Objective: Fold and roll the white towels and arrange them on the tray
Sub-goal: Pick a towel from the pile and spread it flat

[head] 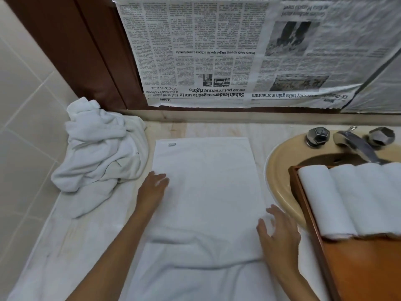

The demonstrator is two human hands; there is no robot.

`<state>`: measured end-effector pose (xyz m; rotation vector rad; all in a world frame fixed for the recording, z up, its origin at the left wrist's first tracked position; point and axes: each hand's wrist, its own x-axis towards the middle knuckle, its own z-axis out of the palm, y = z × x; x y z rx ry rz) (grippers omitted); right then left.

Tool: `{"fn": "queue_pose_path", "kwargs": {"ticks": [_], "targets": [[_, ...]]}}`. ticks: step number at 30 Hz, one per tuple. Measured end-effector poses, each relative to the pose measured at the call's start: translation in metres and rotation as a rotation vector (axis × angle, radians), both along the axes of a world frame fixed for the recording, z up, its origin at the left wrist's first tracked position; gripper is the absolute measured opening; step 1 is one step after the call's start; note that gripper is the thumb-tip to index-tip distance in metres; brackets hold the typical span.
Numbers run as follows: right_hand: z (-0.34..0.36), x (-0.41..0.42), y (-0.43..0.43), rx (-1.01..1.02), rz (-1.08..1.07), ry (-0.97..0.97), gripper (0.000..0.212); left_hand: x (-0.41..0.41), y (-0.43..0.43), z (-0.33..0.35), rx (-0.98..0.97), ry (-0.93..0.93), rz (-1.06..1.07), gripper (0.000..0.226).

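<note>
Both your left hand (pixel 153 190) and right hand (pixel 280 233) lie open, fingers (pixel 160 178) straight, on the soft, limp towel (pixel 206 181); pinch its side edges.

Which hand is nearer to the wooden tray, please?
Right: the right hand is just left of the wooden tray; the left hand rests on the flat towel, farther off.

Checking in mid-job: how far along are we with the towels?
Done: a row of rolled towels lies at the far end of the tray. In hand: one flat towel lies on the counter, the left hand resting on its left edge, the right hand at its right edge; not yet rolled. Left: the crumpled pile by the tiled wall.
</note>
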<state>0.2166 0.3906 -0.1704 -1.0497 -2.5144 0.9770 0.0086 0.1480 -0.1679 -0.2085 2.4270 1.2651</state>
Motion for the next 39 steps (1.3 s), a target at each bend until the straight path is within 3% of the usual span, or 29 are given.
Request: {"fn": "queue_pose_path", "kwargs": {"ticks": [3, 6, 8, 10, 12, 15, 21, 27, 29, 30, 31, 33, 35, 39], "targets": [[0.006, 0.026, 0.000, -0.221, -0.081, -0.005, 0.053, 0.064, -0.027, 0.018, 0.150, 0.174, 0.261, 0.030], [0.010, 0.041, -0.004, -0.506, -0.151, -0.002, 0.076, 0.115, -0.058, -0.001, 0.115, 0.146, 0.363, 0.039], [0.013, 0.049, -0.004, -0.576, -0.117, -0.026, 0.088, 0.137, -0.074, -0.017, -0.057, 0.113, 0.298, 0.067], [0.013, 0.054, -0.006, -0.591, -0.038, -0.055, 0.082, 0.156, -0.085, -0.024, -0.236, 0.135, 0.123, 0.070], [0.008, 0.059, -0.008, -0.542, 0.018, -0.126, 0.066, 0.170, -0.089, -0.028, -0.368, 0.187, -0.030, 0.054], [0.004, 0.056, -0.009, -0.423, 0.042, -0.223, 0.020, 0.178, -0.086, -0.029, -0.449, 0.240, -0.092, 0.048], [0.004, 0.057, -0.004, -0.320, -0.026, -0.302, 0.040, 0.178, -0.084, -0.018, -0.382, 0.196, -0.136, 0.008], [0.000, 0.070, -0.010, -0.154, 0.001, -0.440, 0.027, 0.191, -0.107, -0.010, -0.398, 0.054, -0.006, 0.009], [0.001, 0.072, -0.020, -0.105, 0.039, -0.472, 0.016, 0.197, -0.104, -0.011, -0.336, 0.048, 0.070, 0.026], [0.002, 0.073, -0.026, -0.082, 0.047, -0.466, 0.017, 0.199, -0.100, -0.013, -0.329, 0.100, 0.103, 0.043], [0.001, 0.073, -0.032, -0.045, 0.052, -0.444, 0.031, 0.201, -0.095, -0.016, -0.358, 0.192, 0.102, 0.056], [-0.008, 0.073, -0.044, 0.087, 0.114, -0.378, 0.057, 0.204, -0.079, -0.020, -0.380, 0.406, 0.022, 0.067], [-0.014, 0.068, -0.056, 0.238, 0.192, -0.313, 0.064, 0.202, -0.056, -0.026, -0.332, 0.542, -0.160, 0.062], [-0.031, 0.044, -0.074, 0.251, 0.540, -0.367, 0.068, 0.189, -0.004, -0.047, -0.415, 0.593, -0.590, 0.055]]}}
